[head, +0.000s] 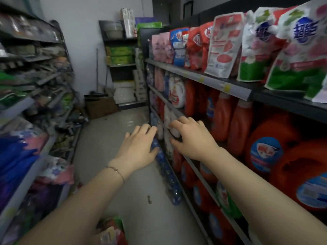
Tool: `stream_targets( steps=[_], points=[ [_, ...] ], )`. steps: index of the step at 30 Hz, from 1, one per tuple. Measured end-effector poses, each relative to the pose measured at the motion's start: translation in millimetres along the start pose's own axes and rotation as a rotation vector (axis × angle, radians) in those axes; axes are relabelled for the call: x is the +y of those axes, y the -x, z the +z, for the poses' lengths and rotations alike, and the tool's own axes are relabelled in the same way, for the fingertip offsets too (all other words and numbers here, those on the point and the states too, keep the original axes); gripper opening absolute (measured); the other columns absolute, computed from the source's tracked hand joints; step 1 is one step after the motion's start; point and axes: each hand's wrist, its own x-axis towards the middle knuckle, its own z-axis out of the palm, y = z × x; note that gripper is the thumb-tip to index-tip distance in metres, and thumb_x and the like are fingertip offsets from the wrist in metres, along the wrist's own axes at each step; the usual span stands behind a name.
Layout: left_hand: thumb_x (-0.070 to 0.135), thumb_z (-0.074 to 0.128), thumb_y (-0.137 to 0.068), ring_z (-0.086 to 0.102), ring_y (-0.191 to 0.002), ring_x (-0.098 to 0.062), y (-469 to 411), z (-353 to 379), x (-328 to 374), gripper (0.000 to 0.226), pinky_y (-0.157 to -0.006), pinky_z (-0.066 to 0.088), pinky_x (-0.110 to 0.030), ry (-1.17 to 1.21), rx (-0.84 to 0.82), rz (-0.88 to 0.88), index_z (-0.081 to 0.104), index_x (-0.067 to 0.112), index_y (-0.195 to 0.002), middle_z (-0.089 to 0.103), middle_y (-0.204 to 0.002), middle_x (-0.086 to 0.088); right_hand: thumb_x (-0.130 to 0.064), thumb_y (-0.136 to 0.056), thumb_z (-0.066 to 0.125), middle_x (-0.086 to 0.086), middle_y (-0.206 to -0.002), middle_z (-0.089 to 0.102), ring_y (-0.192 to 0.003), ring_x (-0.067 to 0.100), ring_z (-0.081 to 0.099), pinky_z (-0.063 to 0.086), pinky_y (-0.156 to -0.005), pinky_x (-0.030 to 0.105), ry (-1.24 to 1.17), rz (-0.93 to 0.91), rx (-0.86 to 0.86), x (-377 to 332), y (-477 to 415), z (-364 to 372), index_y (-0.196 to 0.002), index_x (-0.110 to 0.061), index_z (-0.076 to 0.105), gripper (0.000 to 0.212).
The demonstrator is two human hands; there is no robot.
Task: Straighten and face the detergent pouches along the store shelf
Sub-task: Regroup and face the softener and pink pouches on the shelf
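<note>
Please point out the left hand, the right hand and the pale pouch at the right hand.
left hand (137,147): head view, back of the hand.
right hand (193,138): head view, back of the hand.
pale pouch (174,132): head view, the face showing between thumb and fingers.

Under the fingers of the right hand (191,138): white pouch (170,119), faint pale print. Against the left hand (137,147) and back past its wrist: blue pouches (166,174), speckled lighter blue. Left wrist: thin silver-grey bracelet (115,170). Right of the right hand: orange-red jugs (238,124) with round blue labels. High above both hands: pink pouches (161,46), red pouches (196,48), white-and-green pouches (300,50) with blue emblems; grey shelf edge (212,81) with yellow tags (227,88). Left of the left hand: pale grey floor (106,138).
</note>
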Motion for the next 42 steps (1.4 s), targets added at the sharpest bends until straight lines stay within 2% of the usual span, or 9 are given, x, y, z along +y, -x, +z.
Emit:
stream_targets(
  steps=[8, 11, 14, 18, 25, 29, 33, 37, 42],
  points=[
    [0.043, 0.050, -0.092, 0.047, -0.117, -0.020, -58.4, 4.8, -80.4, 0.038, -0.089, 0.043, -0.036, -0.033, 0.027, -0.024, 0.041, 0.027, -0.126, 0.046, -0.125, 0.004, -0.039, -0.092, 0.052, 0.001, -0.118, 0.059, -0.110, 0.027, 0.056, 0.043, -0.087, 0.037, 0.051, -0.103, -0.069, 6.9, -93.1, 29.8, -0.124, -0.022, 0.053, 0.036],
    [0.045, 0.048, -0.093, 0.056, -0.106, -0.021, -87.0, 6.7, -117.7, 0.031, -0.079, 0.047, -0.034, -0.047, 0.015, -0.081, 0.044, 0.025, -0.118, 0.054, -0.115, 0.002, -0.037, -0.093, 0.050, 0.003, -0.108, 0.063, -0.099, 0.030, 0.060, 0.049, -0.077, 0.038, 0.054, -0.116, -0.090, 5.3, -139.6, 44.4, -0.113, -0.019, 0.056, 0.028],
    [0.045, 0.046, -0.094, 0.059, -0.099, -0.020, -121.5, 8.8, -154.6, 0.028, -0.076, 0.051, -0.035, -0.049, 0.026, -0.106, 0.046, 0.025, -0.114, 0.058, -0.110, 0.003, -0.039, -0.092, 0.048, 0.003, -0.098, 0.065, -0.092, 0.031, 0.062, 0.047, -0.066, 0.036, 0.070, -0.126, -0.084, 0.6, -193.1, 60.6, -0.102, -0.019, 0.055, 0.023],
    [0.043, 0.048, -0.093, 0.060, -0.094, -0.021, -166.5, 8.0, -198.8, 0.025, -0.075, 0.052, -0.037, -0.041, 0.062, -0.109, 0.049, 0.025, -0.110, 0.061, -0.104, 0.003, -0.040, -0.092, 0.047, 0.007, -0.098, 0.066, -0.091, 0.033, 0.062, 0.050, -0.068, 0.037, 0.069, -0.158, -0.072, -12.0, -257.9, 76.7, -0.100, -0.019, 0.056, 0.024],
    [0.044, 0.049, -0.093, 0.060, -0.096, -0.027, -217.9, 13.6, -253.9, 0.026, -0.073, 0.050, -0.034, -0.097, 0.073, -0.117, 0.050, 0.024, -0.110, 0.062, -0.106, -0.001, -0.041, -0.094, 0.047, 0.005, -0.103, 0.065, -0.095, 0.028, 0.062, 0.045, -0.069, 0.034, 0.046, -0.210, -0.050, -30.5, -338.6, 104.4, -0.112, -0.022, 0.059, 0.030],
    [0.044, 0.049, -0.093, 0.060, -0.098, -0.027, -238.1, 26.2, -279.2, 0.027, -0.072, 0.046, -0.034, -0.118, 0.035, -0.150, 0.050, 0.024, -0.111, 0.063, -0.107, -0.003, -0.042, -0.093, 0.048, 0.005, -0.105, 0.065, -0.098, 0.029, 0.061, 0.039, -0.067, 0.032, 0.030, -0.245, -0.023, -33.3, -374.8, 128.1, -0.110, -0.022, 0.059, 0.028],
    [0.042, 0.049, -0.092, 0.060, -0.097, -0.027, -258.8, 40.6, -302.2, 0.026, -0.072, 0.046, -0.034, -0.119, -0.016, -0.186, 0.051, 0.023, -0.110, 0.063, -0.106, -0.004, -0.044, -0.091, 0.048, 0.006, -0.109, 0.065, -0.099, 0.030, 0.062, 0.046, -0.074, 0.035, 0.004, -0.251, -0.048, -33.3, -408.8, 158.4, -0.115, -0.026, 0.060, 0.032],
    [0.042, 0.048, -0.093, 0.060, -0.097, -0.027, -285.3, 52.6, -327.4, 0.026, -0.069, 0.042, -0.032, -0.150, -0.037, -0.217, 0.052, 0.022, -0.110, 0.062, -0.104, -0.003, -0.045, -0.091, 0.048, 0.003, -0.108, 0.064, -0.099, 0.027, 0.061, 0.044, -0.070, 0.033, -0.014, -0.286, -0.073, -30.7, -450.2, 183.4, -0.114, -0.027, 0.059, 0.031],
    [0.043, 0.047, -0.094, 0.059, -0.090, -0.023, -334.2, 67.3, -366.5, 0.022, -0.064, 0.039, -0.030, -0.187, -0.024, -0.272, 0.051, 0.024, -0.106, 0.054, -0.089, 0.003, -0.046, -0.091, 0.049, 0.004, -0.103, 0.065, -0.096, 0.029, 0.062, 0.049, -0.072, 0.037, 0.007, -0.344, -0.033, -18.5, -520.9, 202.8, -0.113, -0.027, 0.059, 0.031]
  ],
)
